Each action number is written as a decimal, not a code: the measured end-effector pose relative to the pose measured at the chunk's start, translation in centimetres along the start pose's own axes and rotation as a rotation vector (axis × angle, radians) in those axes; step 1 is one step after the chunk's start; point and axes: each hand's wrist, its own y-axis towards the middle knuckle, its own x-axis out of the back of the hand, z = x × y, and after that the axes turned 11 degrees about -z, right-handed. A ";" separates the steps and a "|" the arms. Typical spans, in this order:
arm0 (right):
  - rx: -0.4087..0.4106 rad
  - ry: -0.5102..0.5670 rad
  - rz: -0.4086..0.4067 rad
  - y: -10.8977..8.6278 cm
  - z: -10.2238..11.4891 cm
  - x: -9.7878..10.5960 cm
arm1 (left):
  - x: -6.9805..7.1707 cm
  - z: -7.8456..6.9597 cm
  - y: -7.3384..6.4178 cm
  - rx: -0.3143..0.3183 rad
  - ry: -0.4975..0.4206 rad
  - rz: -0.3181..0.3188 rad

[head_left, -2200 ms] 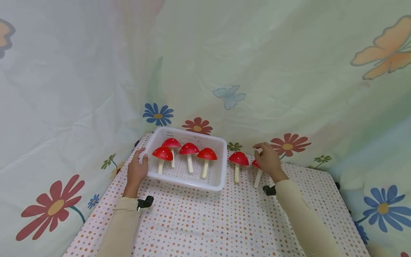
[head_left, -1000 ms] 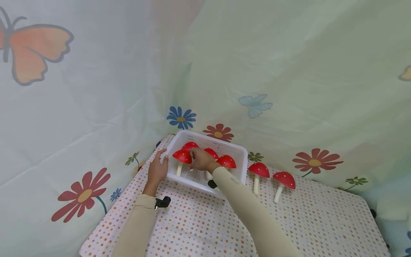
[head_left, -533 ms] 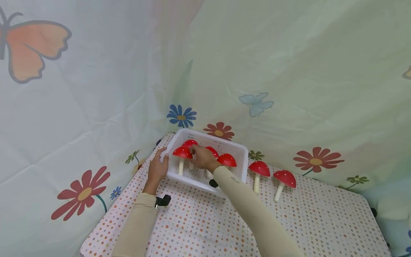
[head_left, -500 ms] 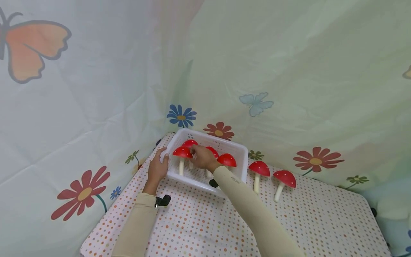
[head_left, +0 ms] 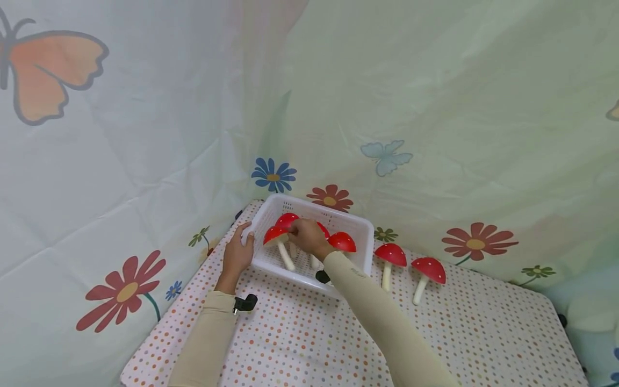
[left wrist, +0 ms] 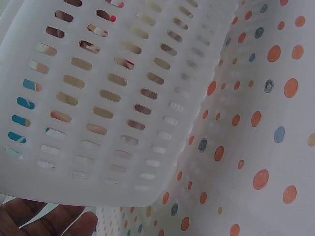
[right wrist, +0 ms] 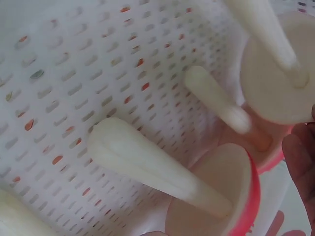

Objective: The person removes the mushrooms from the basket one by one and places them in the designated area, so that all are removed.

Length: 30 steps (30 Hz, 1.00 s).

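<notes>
Tilting further than a moment ago, the held mushroom (head_left: pixel 274 235) is leaning inside the front left part of the white basket (head_left: pixel 290 276), its stem foot now pointing toward the basket's front rim; whether that foot is touching the basket's floor, I cannot tell. The right hand (head_left: pixel 309 236) is reaching over the basket and pinching the red cap by its edge, while the left hand (head_left: pixel 236 255) is gripping the basket's left end. 3 others are lying in the basket: the rear mushroom (head_left: pixel 286 219) is lying toward its back left, the middle mushroom (head_left: pixel 322 230) is being partly covered by the right hand, and the end mushroom (head_left: pixel 342 242) is lying nearest the basket's right wall. Outside that wall, 2 more are lying on the dotted tablecloth (head_left: pixel 290 333): the near mushroom (head_left: pixel 390 253) just beside the basket, the far mushroom (head_left: pixel 429 269) farther right of it.
</notes>
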 end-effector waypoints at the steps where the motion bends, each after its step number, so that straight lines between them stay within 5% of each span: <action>1: -0.007 0.002 -0.018 0.0 0.0 0.4 | -0.1 0.0 0.0 -0.003 -0.002 0.004; 10: -0.024 0.076 -0.237 -0.5 -1.3 5.4 | -0.1 0.2 0.1 -0.007 0.002 0.009; 17: -0.021 0.041 -0.488 -2.6 -6.0 11.7 | 0.6 0.1 0.2 -0.005 -0.015 -0.007; 22: -0.141 -0.049 -0.608 -5.7 -10.9 16.1 | 1.0 0.3 0.4 0.001 -0.010 -0.015; 30: -0.348 -0.200 -0.637 -11.8 -16.9 21.4 | 1.5 0.8 0.3 0.022 0.001 -0.007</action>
